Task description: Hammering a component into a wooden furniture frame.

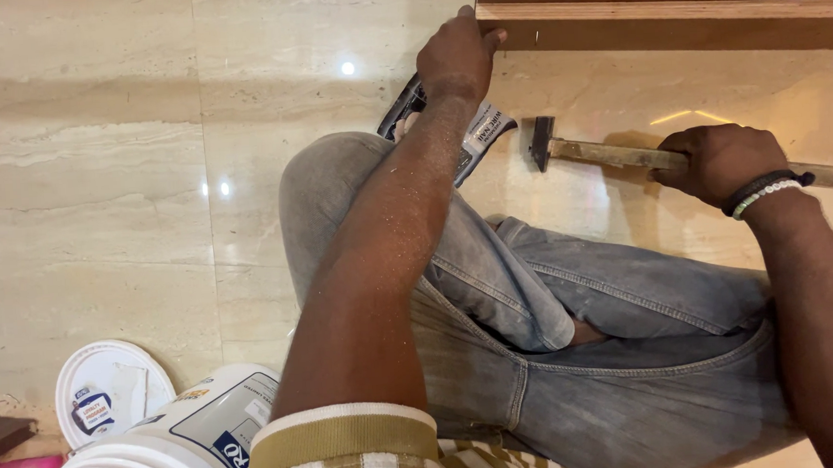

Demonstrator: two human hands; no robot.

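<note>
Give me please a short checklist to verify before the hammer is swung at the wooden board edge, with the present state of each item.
1. Right hand closed firmly on the hammer handle: ok, the grip sits far back on the handle.
2. Left hand steadying the wooden board: ok, fingers rest on its pale edge.
3. A nail under the left fingers: cannot tell, nothing visible there.
4. Left fingers out of the hammer's path: not ok, they lie on the edge near the hammer head.
5. Packet beside the knee clear of the swing: not ok, it lies just left of the hammer head.
6. White bucket out of the way: ok, far behind.
</note>
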